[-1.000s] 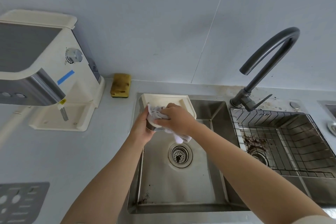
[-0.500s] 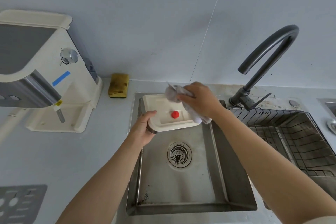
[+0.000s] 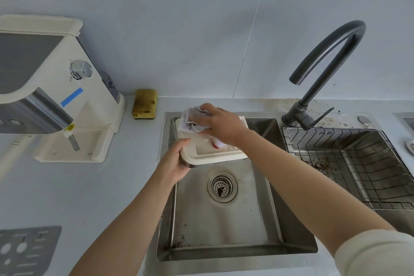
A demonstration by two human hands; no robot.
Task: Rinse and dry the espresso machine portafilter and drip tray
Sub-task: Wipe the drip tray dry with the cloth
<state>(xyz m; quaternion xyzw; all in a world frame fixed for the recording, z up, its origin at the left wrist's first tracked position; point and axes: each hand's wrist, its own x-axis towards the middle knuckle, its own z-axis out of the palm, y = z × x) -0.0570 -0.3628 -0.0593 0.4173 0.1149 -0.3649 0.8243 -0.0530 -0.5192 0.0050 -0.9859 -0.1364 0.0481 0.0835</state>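
2 hands busy: my left hand (image 3: 175,161) grips the drip tray (image 3: 212,155) by its near corner to steady it above the sink (image 3: 224,226), while my right hand (image 3: 220,124) clutches a cloth (image 3: 190,120) pressed inside for drying.

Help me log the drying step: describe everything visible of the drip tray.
The drip tray is a cream rounded rectangle, seemingly plastic, with a metal band under its near edge and a red button. Above the sink, the left hand grips its near left corner; the right hand holds a pale cloth against its top.
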